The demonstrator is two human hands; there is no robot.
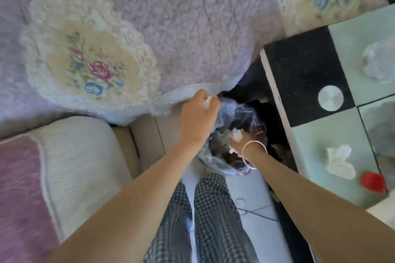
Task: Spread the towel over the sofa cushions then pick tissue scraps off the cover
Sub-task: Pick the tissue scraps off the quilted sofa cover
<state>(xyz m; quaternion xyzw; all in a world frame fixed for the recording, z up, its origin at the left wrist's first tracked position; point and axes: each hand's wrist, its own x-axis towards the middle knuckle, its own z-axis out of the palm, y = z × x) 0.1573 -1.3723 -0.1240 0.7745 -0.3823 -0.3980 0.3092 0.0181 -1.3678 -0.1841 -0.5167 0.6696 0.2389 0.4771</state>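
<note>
A lilac quilted cover [188,23] with lace-edged flower patches lies spread over the sofa cushions. At its front edge my left hand [198,115] is closed on the rim of a clear plastic trash bag [224,156], with a bit of white tissue showing between the fingers. My right hand [237,143], a bangle on its wrist, reaches down into the bag's mouth with white tissue scraps [237,134] at its fingers. The bag holds dark rubbish and hangs between the sofa and the table.
A glass coffee table [342,134] with a black panel stands close on the right, carrying a crumpled tissue [339,162], a red object [373,181] and a clear bag [378,60]. A cream and pink cushion [53,166] sits at lower left. My checked trousers [203,220] are below.
</note>
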